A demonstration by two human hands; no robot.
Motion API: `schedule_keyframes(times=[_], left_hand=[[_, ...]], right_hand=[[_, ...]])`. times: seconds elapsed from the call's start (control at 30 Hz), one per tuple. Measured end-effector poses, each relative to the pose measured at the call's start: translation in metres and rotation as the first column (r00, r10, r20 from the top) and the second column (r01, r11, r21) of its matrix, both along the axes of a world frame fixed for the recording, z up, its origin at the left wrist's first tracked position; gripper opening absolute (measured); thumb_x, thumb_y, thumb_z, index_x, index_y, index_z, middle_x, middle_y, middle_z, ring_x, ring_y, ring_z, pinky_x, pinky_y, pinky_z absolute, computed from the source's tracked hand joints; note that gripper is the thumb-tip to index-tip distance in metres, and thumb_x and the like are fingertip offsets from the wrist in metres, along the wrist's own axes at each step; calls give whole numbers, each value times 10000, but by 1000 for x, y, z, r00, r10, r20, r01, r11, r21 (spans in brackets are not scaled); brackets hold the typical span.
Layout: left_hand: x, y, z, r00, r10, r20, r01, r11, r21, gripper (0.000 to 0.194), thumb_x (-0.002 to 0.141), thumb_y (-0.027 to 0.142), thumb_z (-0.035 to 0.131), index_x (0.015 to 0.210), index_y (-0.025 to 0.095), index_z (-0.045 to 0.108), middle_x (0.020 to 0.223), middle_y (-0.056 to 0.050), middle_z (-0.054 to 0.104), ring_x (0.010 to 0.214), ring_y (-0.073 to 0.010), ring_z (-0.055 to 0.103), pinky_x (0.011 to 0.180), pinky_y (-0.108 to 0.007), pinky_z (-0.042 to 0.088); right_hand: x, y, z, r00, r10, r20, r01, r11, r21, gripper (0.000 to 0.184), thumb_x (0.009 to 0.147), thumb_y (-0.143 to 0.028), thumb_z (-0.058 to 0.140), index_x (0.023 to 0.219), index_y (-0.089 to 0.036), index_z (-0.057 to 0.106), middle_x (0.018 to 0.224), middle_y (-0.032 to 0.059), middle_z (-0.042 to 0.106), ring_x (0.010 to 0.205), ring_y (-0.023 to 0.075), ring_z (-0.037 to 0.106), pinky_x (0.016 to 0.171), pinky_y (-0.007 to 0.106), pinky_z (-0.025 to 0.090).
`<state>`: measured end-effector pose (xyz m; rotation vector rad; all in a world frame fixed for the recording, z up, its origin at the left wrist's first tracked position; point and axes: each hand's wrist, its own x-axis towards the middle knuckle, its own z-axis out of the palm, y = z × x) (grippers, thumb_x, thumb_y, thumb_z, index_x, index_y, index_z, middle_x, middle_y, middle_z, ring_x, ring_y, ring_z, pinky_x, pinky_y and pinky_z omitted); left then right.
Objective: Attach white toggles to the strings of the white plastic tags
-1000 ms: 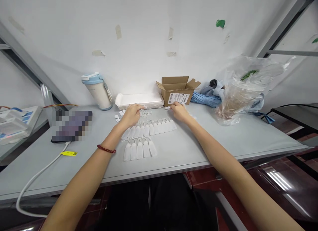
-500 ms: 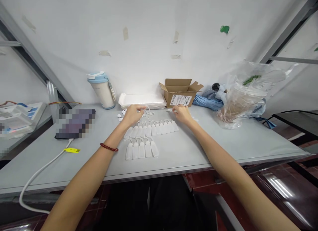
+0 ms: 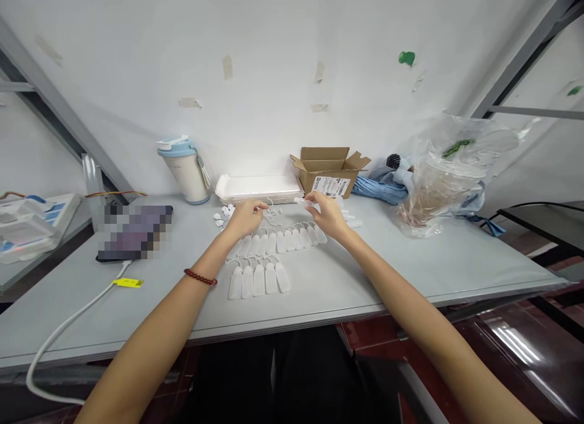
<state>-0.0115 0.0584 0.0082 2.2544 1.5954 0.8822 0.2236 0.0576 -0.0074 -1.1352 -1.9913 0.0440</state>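
Note:
My left hand point(image 3: 246, 219) is closed in a pinch on a thin white cord point(image 3: 271, 202) above the table. My right hand point(image 3: 329, 216) pinches a small translucent plastic tag point(image 3: 301, 201) between thumb and fingers, its tip pointing left toward the cord. Below both hands, several frosted tags with cord loops lie side by side in a back row point(image 3: 280, 240). A shorter front row point(image 3: 259, 280) holds several more. Small white pieces point(image 3: 223, 215) lie left of my left hand. Loose clear tags point(image 3: 352, 219) lie beside my right hand, partly hidden by it.
Behind the hands are a stack of white trays point(image 3: 260, 188) and an open cardboard box point(image 3: 331, 179). A tumbler point(image 3: 187, 171) and a cabled phone point(image 3: 137, 232) are at left. Blue cloth point(image 3: 381, 187) and a bagged drink cup point(image 3: 444, 187) stand at right.
My right hand has lifted and moved slightly left, and a translucent tag now shows in its fingers. The left hand stays nearly in place with the cord. The view has shifted a little.

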Motion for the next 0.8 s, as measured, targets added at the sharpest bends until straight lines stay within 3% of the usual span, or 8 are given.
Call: schedule_keyframes(times=[0.17, 0.27, 0.4, 0.5, 0.57, 0.63, 0.7, 0.8], left_hand=[[-1, 8, -13, 951, -146, -273, 164, 985, 45, 427, 694, 58, 376, 911, 153, 731, 1005, -69, 709, 974, -221, 601, 935, -352, 428], [-1, 12, -20, 937, -176, -303, 190, 982, 17, 433, 654, 47, 395, 904, 158, 730, 1000, -82, 711, 969, -237, 596, 937, -378, 423], [-1, 8, -13, 978, -148, -146, 161, 984, 78, 400, 672, 62, 407, 889, 158, 729, 986, -91, 712, 985, -254, 592, 935, -403, 423], [3, -1, 1, 978, -91, 185, 85, 996, 40, 300, 720, 139, 475, 886, 173, 722, 966, -67, 712, 891, -222, 616, 870, -385, 458], [9, -8, 9, 877, -29, 480, 70, 995, -68, 226, 710, 217, 574, 879, 154, 711, 901, -67, 711, 761, -185, 618, 770, -350, 488], [16, -14, 13, 696, -1, 718, 151, 978, -145, 209, 665, 245, 665, 835, 127, 696, 830, -62, 699, 705, -149, 606, 721, -310, 492], [22, -18, 13, 522, 12, 853, 273, 945, -180, 183, 638, 225, 712, 779, 112, 678, 776, -51, 682, 710, -128, 608, 749, -294, 494], [28, -22, 12, 348, 70, 935, 400, 891, -215, 135, 646, 152, 718, 761, 107, 663, 765, -39, 676, 733, -112, 628, 857, -304, 491]], right_hand=[[1, -1, 2, 1000, 2, 17, -2, 1000, -9, 122, 810, -168, 502, 927, -192, 527, 968, 84, 663, 904, 223, 611, 780, 342, 444], [-2, -4, 4, 999, 18, 37, -17, 1000, -25, 122, 821, -173, 494, 937, -190, 528, 987, 91, 656, 924, 224, 604, 792, 338, 436], [-3, -7, 6, 998, 22, 54, -19, 998, -66, 133, 829, -170, 487, 954, -189, 528, 1008, 99, 648, 950, 226, 596, 810, 342, 432], [-4, -9, 7, 999, 36, 18, -34, 995, -96, 147, 817, -167, 507, 961, -192, 528, 995, 91, 649, 946, 222, 600, 822, 349, 439], [-5, -11, 8, 998, 54, -43, -59, 990, -130, 168, 802, -176, 532, 970, -195, 530, 979, 80, 651, 932, 214, 606, 831, 355, 446], [-7, -14, 10, 988, 90, -126, -111, 979, -172, 191, 791, -200, 555, 981, -199, 531, 964, 71, 649, 920, 206, 612, 836, 361, 456], [-11, -19, 12, 969, 136, -209, -179, 963, -203, 209, 783, -228, 575, 985, -201, 530, 947, 67, 646, 923, 202, 613, 842, 367, 465], [-18, -27, 14, 940, 190, -284, -262, 933, -245, 230, 773, -247, 595, 988, -203, 525, 941, 64, 641, 926, 196, 616, 846, 374, 473]])
